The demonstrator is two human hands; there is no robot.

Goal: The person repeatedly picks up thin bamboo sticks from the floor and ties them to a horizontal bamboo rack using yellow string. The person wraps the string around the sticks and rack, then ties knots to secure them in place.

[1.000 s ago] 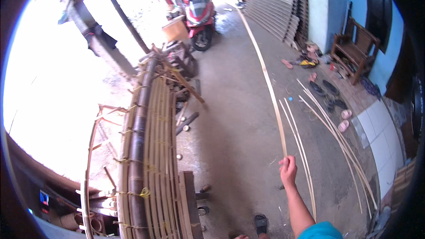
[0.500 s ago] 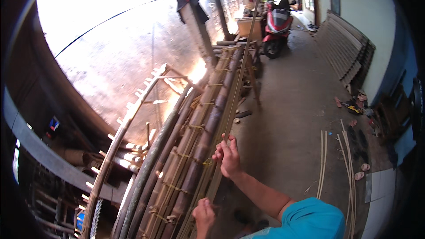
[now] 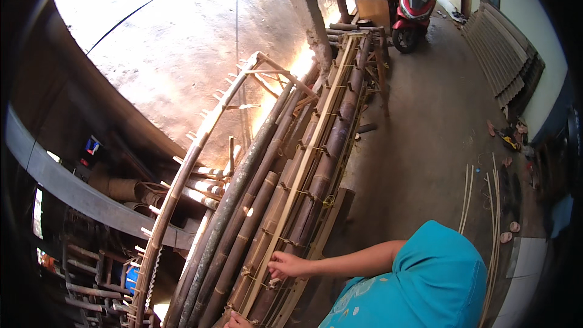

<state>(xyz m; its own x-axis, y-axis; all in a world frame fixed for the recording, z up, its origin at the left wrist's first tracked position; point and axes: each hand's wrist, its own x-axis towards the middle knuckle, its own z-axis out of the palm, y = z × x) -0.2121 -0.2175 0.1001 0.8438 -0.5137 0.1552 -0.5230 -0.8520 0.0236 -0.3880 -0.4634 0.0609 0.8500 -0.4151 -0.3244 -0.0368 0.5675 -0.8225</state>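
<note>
A long, pale bamboo strip (image 3: 303,181) lies lengthwise along a rack of brown bamboo poles (image 3: 323,181), between short upright pegs and yellow ties. My right hand (image 3: 289,265) is closed at the strip's near part, its fingers pinched at the edge. Farther down, at the bottom edge of the picture, my left hand (image 3: 238,321) is closed at the strip's near end; most of this hand is cut off. Just right of the dark pole, a yellow coil of cord (image 3: 328,201) hangs beside thinner slats.
To the left stands a curved bamboo frame with pegs (image 3: 193,149). A concrete post (image 3: 308,18) rises behind the rack. Thin strips (image 3: 495,218) lie on the floor at right. A red scooter (image 3: 414,12) and leaning corrugated sheets (image 3: 503,51) are farther off.
The long strip, earlier raised and slanting upward in my hands, has come down onto the poles. Both hands have moved left and lower over the rack, and the view has shifted.
</note>
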